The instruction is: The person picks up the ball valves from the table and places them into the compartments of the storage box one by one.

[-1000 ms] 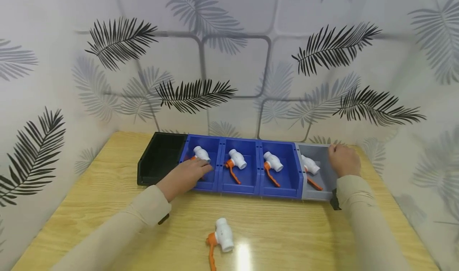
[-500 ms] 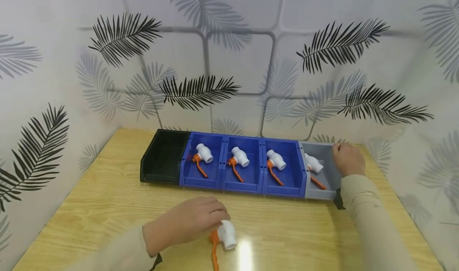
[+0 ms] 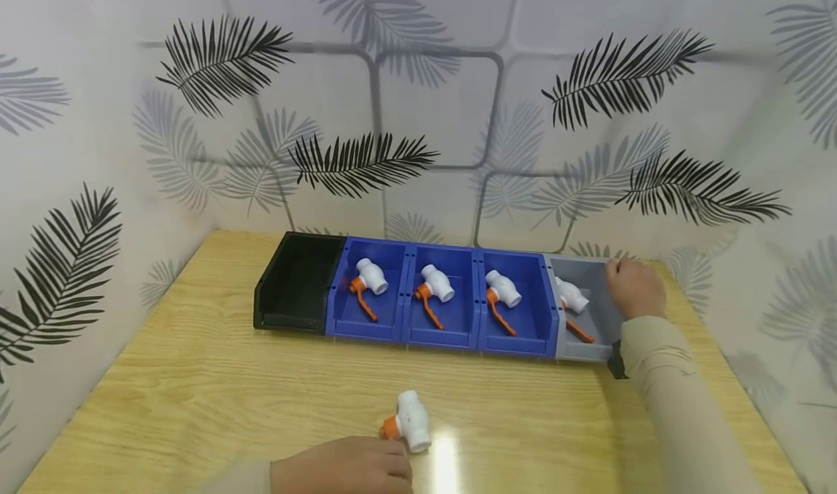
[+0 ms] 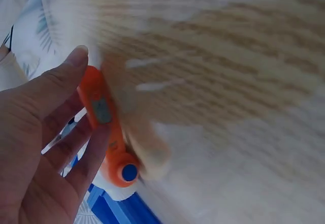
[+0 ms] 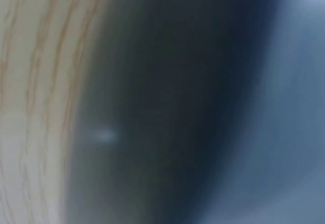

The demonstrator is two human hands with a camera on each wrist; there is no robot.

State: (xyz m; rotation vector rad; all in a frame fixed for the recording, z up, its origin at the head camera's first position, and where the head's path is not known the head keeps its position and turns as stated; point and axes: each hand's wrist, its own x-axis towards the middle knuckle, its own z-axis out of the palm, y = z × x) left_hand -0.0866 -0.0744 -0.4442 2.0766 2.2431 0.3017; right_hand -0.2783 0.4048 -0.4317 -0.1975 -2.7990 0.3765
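Observation:
Near the front of the table a white ball valve (image 3: 413, 421) with an orange lever lies in the head view. My left hand (image 3: 346, 465) covers that lever there. The left wrist view shows thumb and fingers of the left hand (image 4: 51, 127) around the orange lever (image 4: 109, 117), pinching it. At the far right, my right hand (image 3: 634, 290) grips the right wall of the grey bin (image 3: 582, 352). Inside that bin is another ball valve (image 3: 572, 296), partly behind the divider. The right wrist view is blurred and shows no fingers.
Left of the grey bin stand three blue bins (image 3: 439, 340), each with a white and orange ball valve inside. A black bin (image 3: 290, 321) ends the row at the left. The wooden table (image 3: 196, 378) meets a leaf-patterned backdrop (image 3: 431, 116) behind the bins.
My left hand has come from the leftmost blue bin down to the loose ball valve, then to its lever. The valve in that bin is uncovered. The right hand keeps its place.

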